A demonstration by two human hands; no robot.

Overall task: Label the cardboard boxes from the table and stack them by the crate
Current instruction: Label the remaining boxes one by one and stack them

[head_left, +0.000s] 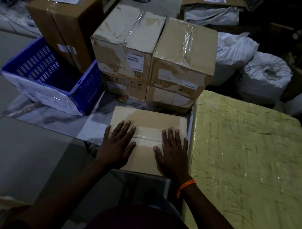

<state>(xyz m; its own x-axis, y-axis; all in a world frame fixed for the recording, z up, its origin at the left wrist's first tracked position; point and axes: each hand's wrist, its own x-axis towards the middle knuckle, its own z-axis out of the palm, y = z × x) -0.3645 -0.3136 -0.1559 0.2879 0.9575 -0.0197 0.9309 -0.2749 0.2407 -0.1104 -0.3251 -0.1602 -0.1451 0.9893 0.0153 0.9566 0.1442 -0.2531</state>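
Observation:
A flat cardboard box point(148, 121) with a taped seam lies on the floor in front of me. My left hand point(118, 145) rests flat on its left part, fingers spread and straight. My right hand point(172, 152), with an orange band at the wrist, presses flat on its right part. Behind the box stand two stacks of taped cardboard boxes, the left stack point(125, 48) and the right stack point(183, 58), each two high. To the left sits the blue plastic crate point(44, 65) with a white paper sheet on its front.
A tall brown box point(63, 27) stands behind the crate. A table covered in yellow-green wrap point(245, 163) fills the right side. White sacks point(264, 74) lie behind it. A small round red-and-green lid point(122, 98) lies on the floor by the stacks.

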